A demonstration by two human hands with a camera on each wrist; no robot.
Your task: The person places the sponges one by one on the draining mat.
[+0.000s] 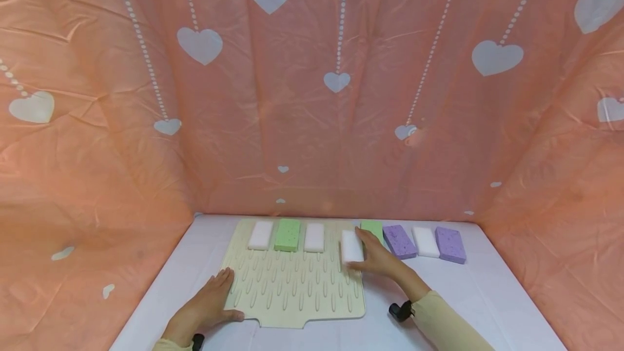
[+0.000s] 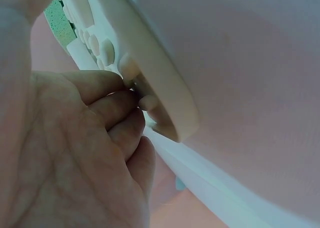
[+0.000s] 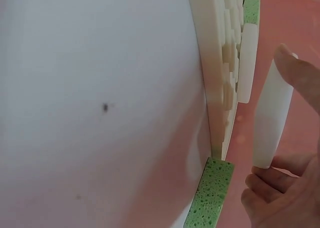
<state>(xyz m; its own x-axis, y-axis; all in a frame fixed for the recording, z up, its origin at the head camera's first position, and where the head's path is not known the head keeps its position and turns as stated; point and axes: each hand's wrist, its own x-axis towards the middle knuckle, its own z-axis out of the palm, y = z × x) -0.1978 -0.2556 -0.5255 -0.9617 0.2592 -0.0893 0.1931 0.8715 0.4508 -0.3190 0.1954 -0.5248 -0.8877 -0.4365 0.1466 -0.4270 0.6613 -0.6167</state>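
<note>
My right hand pinches a white sponge between thumb and fingers. In the right wrist view this sponge is raised off the cream ridged board. My left hand rests at the near left corner of the board, its fingers along the side and its thumb by the front edge. The left wrist view shows those fingers meeting the board's rim. Along the board's far end lie a white sponge, a green sponge and another white sponge, spaced in a row.
Right of the board, a green sponge sits partly behind my right hand. Beyond it lie a purple sponge, a white sponge and a second purple sponge on the white table. Orange heart-print cloth hangs around three sides.
</note>
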